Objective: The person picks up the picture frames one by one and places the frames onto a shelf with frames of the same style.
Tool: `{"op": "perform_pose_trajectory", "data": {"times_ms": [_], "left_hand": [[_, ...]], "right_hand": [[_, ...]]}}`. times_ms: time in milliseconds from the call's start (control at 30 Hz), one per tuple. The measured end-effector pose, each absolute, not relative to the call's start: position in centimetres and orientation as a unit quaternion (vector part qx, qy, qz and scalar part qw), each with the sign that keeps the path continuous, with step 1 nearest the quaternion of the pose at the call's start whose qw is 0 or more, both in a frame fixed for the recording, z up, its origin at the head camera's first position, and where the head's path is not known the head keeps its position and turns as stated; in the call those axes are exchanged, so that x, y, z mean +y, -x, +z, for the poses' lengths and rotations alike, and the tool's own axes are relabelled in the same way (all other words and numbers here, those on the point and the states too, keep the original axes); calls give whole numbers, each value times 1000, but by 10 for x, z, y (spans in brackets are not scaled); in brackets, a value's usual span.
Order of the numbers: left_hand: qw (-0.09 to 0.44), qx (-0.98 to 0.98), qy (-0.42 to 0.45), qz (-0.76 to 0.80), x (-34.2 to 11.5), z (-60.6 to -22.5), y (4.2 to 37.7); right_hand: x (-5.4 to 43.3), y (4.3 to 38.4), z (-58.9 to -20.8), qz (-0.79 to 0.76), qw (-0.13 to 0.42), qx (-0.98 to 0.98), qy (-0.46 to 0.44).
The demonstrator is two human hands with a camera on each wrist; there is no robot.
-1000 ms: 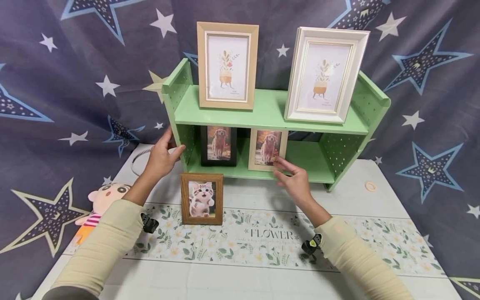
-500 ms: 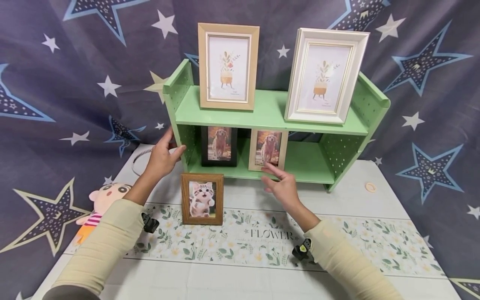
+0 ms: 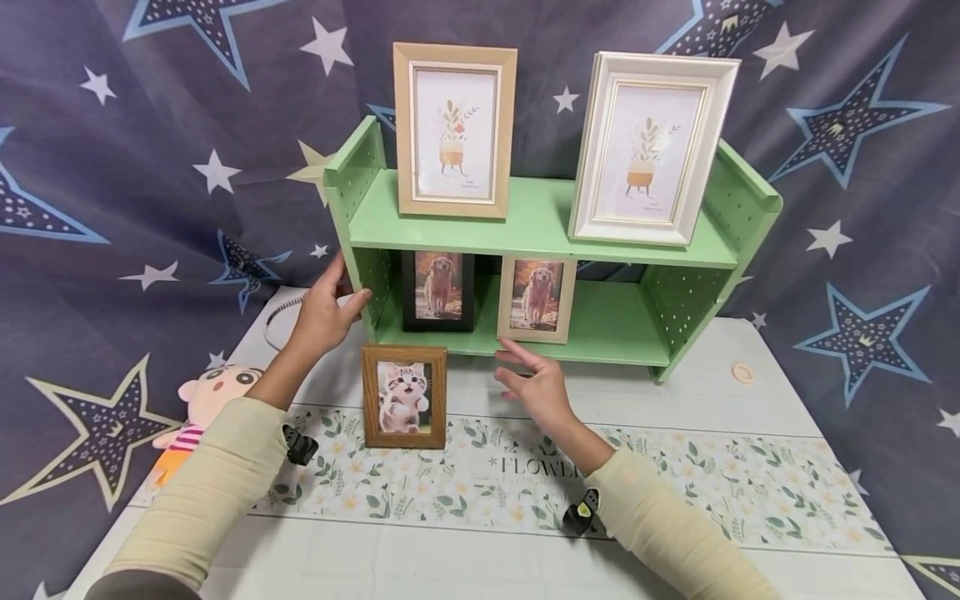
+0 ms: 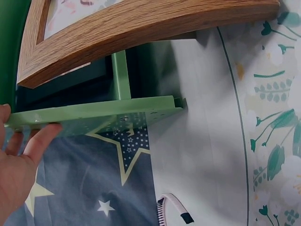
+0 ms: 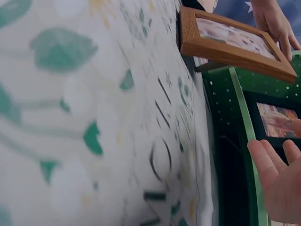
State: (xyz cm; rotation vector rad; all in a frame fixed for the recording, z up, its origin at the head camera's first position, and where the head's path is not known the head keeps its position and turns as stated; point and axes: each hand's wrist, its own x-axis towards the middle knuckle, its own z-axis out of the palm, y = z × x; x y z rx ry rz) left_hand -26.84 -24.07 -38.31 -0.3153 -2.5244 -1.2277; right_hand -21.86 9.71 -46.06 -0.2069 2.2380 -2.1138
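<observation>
My left hand rests against the left side panel of a green two-tier shelf. In the left wrist view its fingers touch that panel's outer face and edge. My right hand holds nothing, with its fingers spread just in front of the lower tier. Just beyond its fingertips, a pale wood frame with a dog picture stands on the lower tier. A black frame with a similar picture is to its left. Nearer me, a brown wooden frame with a kitten picture stands upright on the table.
A tan frame and a white frame stand on the upper tier. A plush doll and a headband lie left on the table. At the right is a small beige ring. Star-patterned cloth hangs behind.
My right hand has drawn back from the pale frame, moving left and toward me. The left hand stays on the side panel, and the frames have not moved.
</observation>
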Motion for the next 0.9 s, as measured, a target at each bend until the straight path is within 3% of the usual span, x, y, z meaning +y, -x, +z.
{"op": "perform_pose_trajectory", "data": {"times_ms": [900], "left_hand": [[153, -878, 108, -440, -240, -384, 268]], "right_hand": [[45, 198, -471, -701, 66, 703, 100]]}}
